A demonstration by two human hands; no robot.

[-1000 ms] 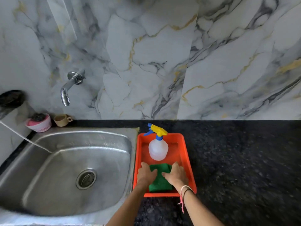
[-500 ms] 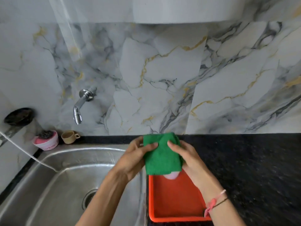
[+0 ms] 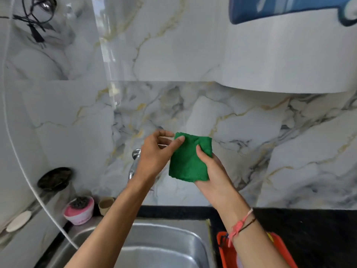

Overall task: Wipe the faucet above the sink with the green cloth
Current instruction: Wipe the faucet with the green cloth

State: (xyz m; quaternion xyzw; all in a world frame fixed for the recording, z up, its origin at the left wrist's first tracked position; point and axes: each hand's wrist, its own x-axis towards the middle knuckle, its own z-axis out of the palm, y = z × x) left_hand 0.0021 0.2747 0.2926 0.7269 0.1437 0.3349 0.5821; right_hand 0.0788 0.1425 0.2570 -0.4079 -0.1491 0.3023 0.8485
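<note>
While both hands pinch it, nubby folded green cloth [image 3: 188, 159] between left hand [image 3: 154, 157] and right hand [image 3: 210, 171], beside chrome faucet [image 3: 135, 161]

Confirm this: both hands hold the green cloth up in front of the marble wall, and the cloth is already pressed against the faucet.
Not quite. In the head view the left hand and right hand hold the green cloth up, but it sits to the right of the faucet, not pressed against it.

Both hands [image 3: 154, 153] holding green cloth [image 3: 188, 157] — raised before marble wall, faucet [image 3: 135, 157] just behind left hand
</note>
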